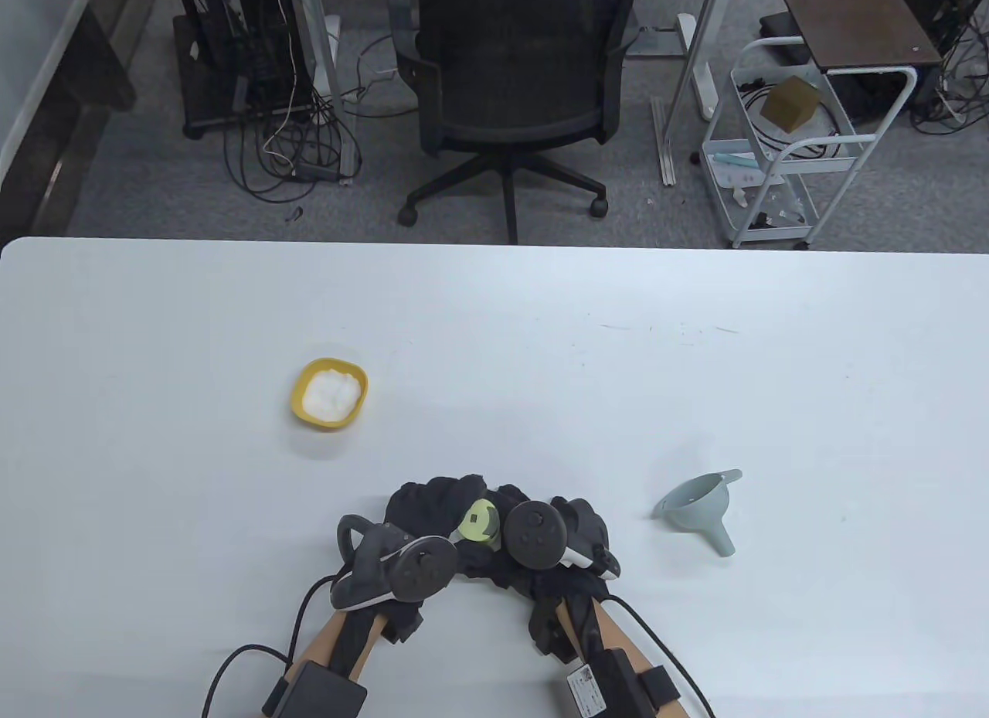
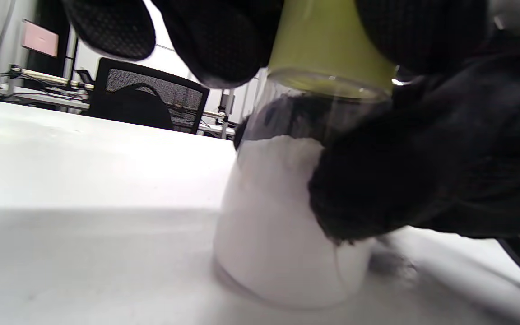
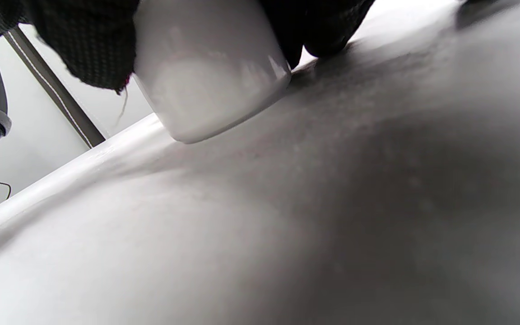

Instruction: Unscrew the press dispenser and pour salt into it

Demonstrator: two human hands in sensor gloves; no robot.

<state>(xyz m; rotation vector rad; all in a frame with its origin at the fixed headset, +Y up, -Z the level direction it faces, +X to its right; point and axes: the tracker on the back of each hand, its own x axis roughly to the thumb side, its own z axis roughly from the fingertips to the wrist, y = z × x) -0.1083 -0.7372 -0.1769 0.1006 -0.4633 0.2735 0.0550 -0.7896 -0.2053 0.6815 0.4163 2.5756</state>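
Near table edge: my left hand (image 1: 421,517) grips the green cap (image 2: 327,49) of the press dispenser (image 2: 282,216); my right hand (image 1: 568,532) grips its salt-filled glass body. Dispenser upright on table (image 1: 494,347). Right: funnel (image 1: 699,509). Farther left: yellow salt bowl (image 1: 330,394).

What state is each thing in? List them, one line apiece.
Press dispenser: upright on table, partly filled with white salt, green top on.
Left hand: grips the top.
Right hand: holds the jar body.
Yellow bowl: holds salt.
Funnel: lying on its side.
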